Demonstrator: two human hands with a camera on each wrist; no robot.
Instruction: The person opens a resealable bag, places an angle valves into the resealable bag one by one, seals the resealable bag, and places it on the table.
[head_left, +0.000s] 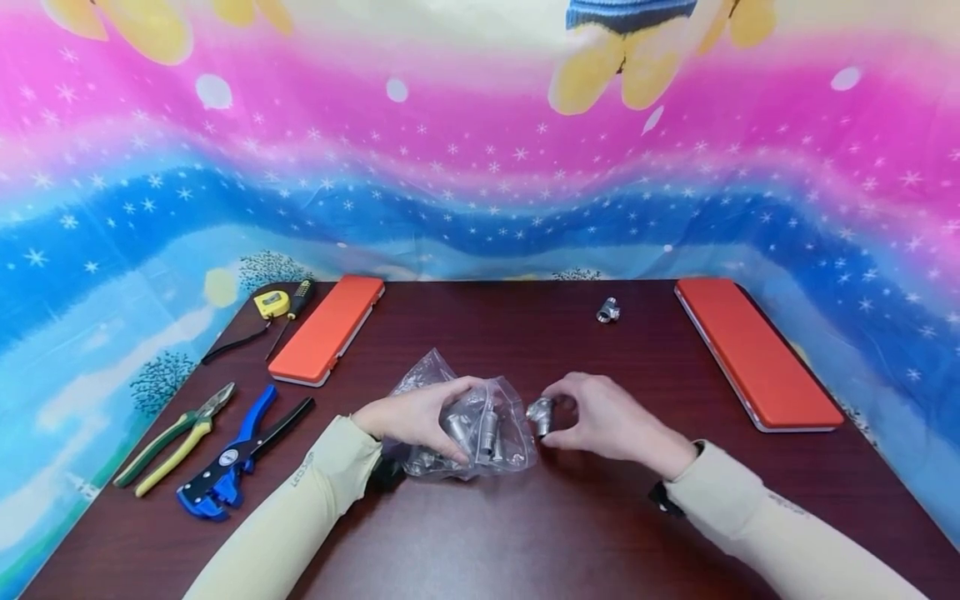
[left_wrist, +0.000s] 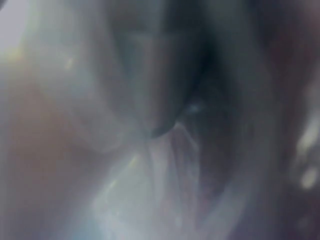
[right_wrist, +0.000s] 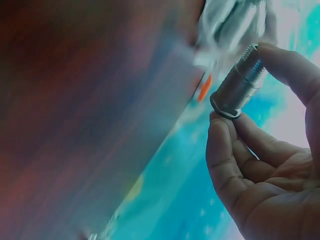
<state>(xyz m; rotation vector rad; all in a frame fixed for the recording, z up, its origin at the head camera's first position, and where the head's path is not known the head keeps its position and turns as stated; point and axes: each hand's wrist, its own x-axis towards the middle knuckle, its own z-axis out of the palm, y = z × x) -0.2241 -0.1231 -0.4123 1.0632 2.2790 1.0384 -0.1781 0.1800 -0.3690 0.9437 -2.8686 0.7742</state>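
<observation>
Fingers (right_wrist: 235,150) of your right hand (head_left: 611,421) pinch one metal fitting (right_wrist: 239,82) just outside the plastic bag (head_left: 468,425) near the table's (head_left: 525,533) front edge, your left hand (head_left: 416,417) gripping the bag, several fittings still inside.

The right hand (right_wrist: 270,185) fills the lower right of the right wrist view, palm toward the camera. Its fingers (right_wrist: 225,150) and thumb pinch a short metal fitting (right_wrist: 239,82) by its two ends: the thumb tip rests on the threaded end, a fingertip touches the wider ringed end. The fitting is tilted. Just above it shows a blurred clear plastic bag (right_wrist: 225,25). The dark red table (right_wrist: 85,110) fills the left, out of focus. A small orange patch (right_wrist: 204,88) sits beside the fitting.
</observation>
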